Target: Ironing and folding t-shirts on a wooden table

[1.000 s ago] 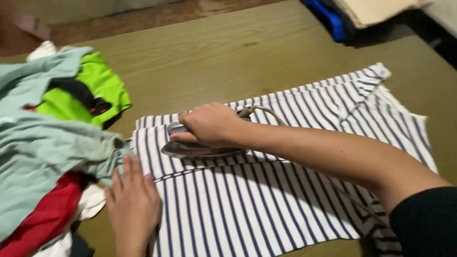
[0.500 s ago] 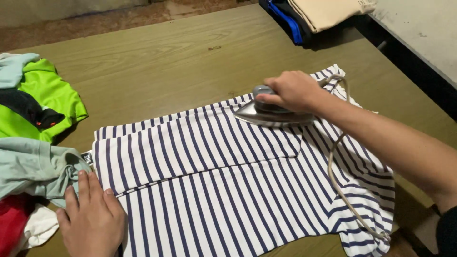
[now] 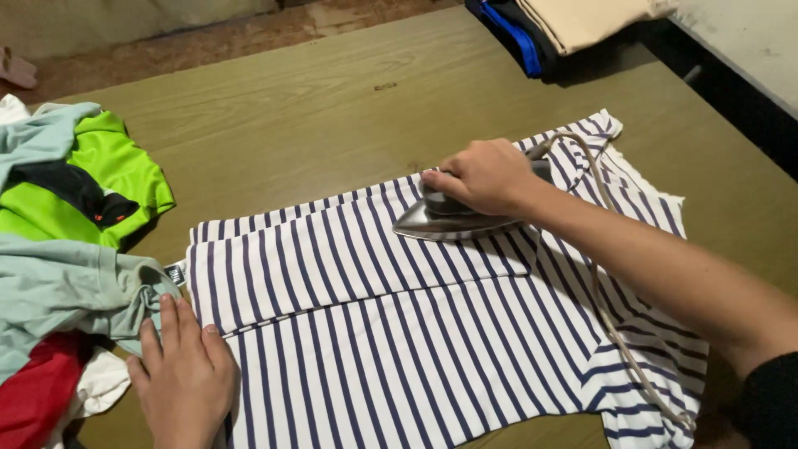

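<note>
We see right hand (image 3: 486,176) clenched on iron (image 3: 453,218), centre frame, atop striped shirt (image 3: 399,333) on table (image 3: 316,108). Iron looks heavy, hard: take by handle. Shirt soft, light. Left hand (image 3: 184,378), released, pins hem lower left.

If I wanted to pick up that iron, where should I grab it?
Probably by the handle on top of the iron, coming from above, as the right hand does now. The shiny metal base lies flat on the striped shirt, so only the top is free, and the cord trails off behind it.
</note>
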